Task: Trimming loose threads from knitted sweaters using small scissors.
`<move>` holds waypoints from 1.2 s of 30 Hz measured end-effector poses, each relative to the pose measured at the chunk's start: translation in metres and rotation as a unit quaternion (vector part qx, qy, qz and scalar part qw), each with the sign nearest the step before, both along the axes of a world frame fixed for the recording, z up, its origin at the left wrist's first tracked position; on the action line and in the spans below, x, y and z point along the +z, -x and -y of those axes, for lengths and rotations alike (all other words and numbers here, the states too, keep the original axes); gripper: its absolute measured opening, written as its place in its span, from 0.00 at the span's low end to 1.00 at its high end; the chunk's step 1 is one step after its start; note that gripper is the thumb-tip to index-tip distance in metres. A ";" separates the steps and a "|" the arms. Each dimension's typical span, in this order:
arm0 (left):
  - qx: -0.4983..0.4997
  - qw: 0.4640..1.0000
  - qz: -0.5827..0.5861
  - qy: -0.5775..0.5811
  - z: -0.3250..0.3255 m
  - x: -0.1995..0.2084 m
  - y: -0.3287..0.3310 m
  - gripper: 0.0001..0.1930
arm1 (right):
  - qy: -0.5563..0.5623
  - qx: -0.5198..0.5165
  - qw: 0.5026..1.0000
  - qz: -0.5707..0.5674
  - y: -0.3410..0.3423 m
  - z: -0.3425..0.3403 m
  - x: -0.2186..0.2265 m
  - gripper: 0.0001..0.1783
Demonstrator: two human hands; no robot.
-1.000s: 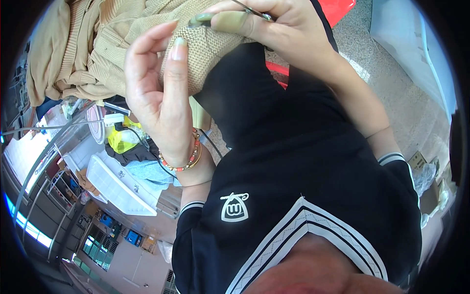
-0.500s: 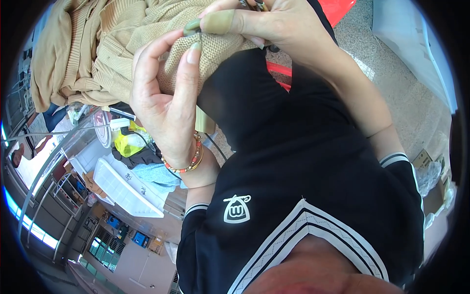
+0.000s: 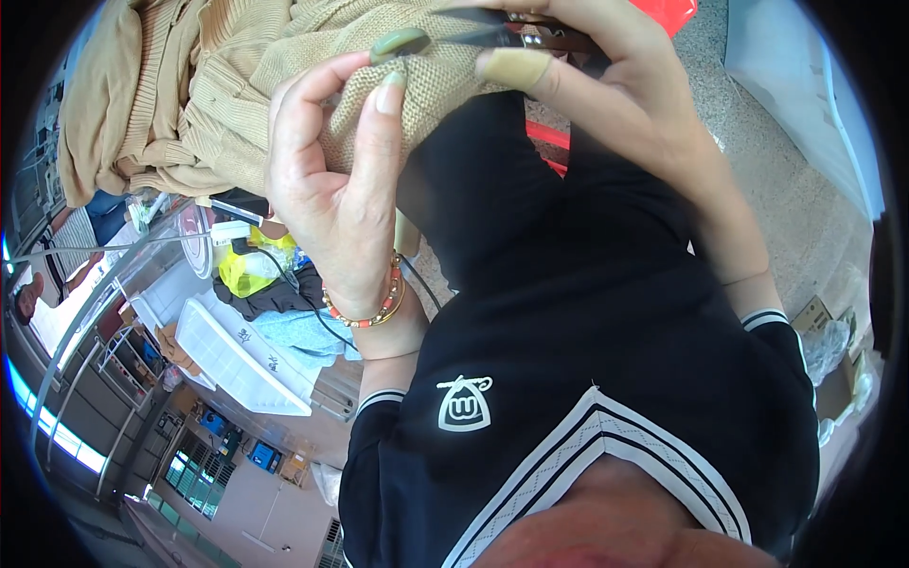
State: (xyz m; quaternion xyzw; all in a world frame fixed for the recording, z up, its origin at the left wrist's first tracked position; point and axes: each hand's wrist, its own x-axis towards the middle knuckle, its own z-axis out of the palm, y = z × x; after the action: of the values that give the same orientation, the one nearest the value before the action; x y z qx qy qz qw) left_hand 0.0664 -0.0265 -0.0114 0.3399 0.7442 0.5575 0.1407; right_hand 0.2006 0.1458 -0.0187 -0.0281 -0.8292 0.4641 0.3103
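Observation:
My left hand (image 3: 336, 204) pinches a fold of a tan knitted sweater (image 3: 237, 104) between thumb and index finger. An olive-green rounded piece (image 3: 400, 44) sits at the index fingertip; I cannot tell whether it is a finger cover or a button. My right hand (image 3: 634, 104) holds small dark scissors (image 3: 544, 36), their pointed blades parted and directed left toward the pinched fold. The right thumb, wrapped in a tan band (image 3: 514, 71), lies below the scissors, close to the knit. The sweater spreads away to the upper left.
Below the sweater on the left are a white plastic bin (image 3: 237, 355), a yellow bag (image 3: 248, 270) and light blue cloth (image 3: 298, 331). A red stool (image 3: 668, 13) shows beyond my right hand. A translucent tub (image 3: 795, 66) stands at the upper right.
My right hand has drawn back to the right from the left fingertips, and the scissors' blades now show. My left hand has shifted slightly right, still pinching the knit.

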 end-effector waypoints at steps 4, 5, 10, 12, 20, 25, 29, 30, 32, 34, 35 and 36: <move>-0.007 1.000 0.009 0.003 0.000 0.001 0.000 0.12 | 0.019 0.001 1.000 0.014 -0.001 0.004 0.005 0.19; -0.015 1.000 0.010 0.000 0.000 0.001 -0.001 0.12 | 0.019 0.001 1.000 0.013 0.007 0.003 -0.010 0.19; -0.020 1.000 0.011 -0.007 -0.001 -0.001 -0.002 0.12 | -0.080 -0.010 0.945 -0.317 0.039 0.001 -0.048 0.18; -0.013 1.000 0.004 -0.007 0.003 -0.001 -0.001 0.11 | -0.028 -0.019 0.990 -0.140 0.011 0.011 -0.008 0.17; -0.018 1.000 -0.011 -0.001 0.000 0.000 -0.001 0.11 | 0.007 -0.073 0.995 0.061 -0.002 0.017 0.011 0.18; -0.018 0.999 -0.029 0.009 0.000 0.001 -0.002 0.11 | -0.070 -0.125 0.989 0.027 0.000 0.022 0.011 0.20; -0.024 0.998 -0.053 0.013 0.000 0.001 -0.001 0.12 | -0.089 -0.134 0.986 0.036 0.002 0.023 0.009 0.19; -0.023 0.998 -0.053 0.013 0.000 0.001 -0.001 0.12 | -0.088 -0.137 0.986 0.029 0.003 0.023 0.008 0.19; -0.029 0.998 -0.061 0.007 0.001 0.000 -0.001 0.12 | -0.088 -0.138 0.986 0.021 0.004 0.024 0.009 0.19; -0.029 0.998 -0.056 0.007 0.000 0.000 -0.001 0.12 | -0.111 -0.150 0.982 0.014 0.005 0.025 0.009 0.19; -0.029 0.998 -0.052 0.008 0.000 0.000 -0.001 0.12 | -0.112 -0.150 0.982 0.015 0.005 0.025 0.009 0.19; -0.028 0.998 -0.052 0.008 0.000 0.000 -0.001 0.12 | -0.116 -0.152 0.982 0.014 0.005 0.025 0.009 0.19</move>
State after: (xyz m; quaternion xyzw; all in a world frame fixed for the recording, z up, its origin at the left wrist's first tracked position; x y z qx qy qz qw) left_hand 0.0674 -0.0265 -0.0113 0.3878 0.7449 0.5295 0.1201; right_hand 0.1953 0.1206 -0.0099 -0.1241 -0.8676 0.3122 0.3666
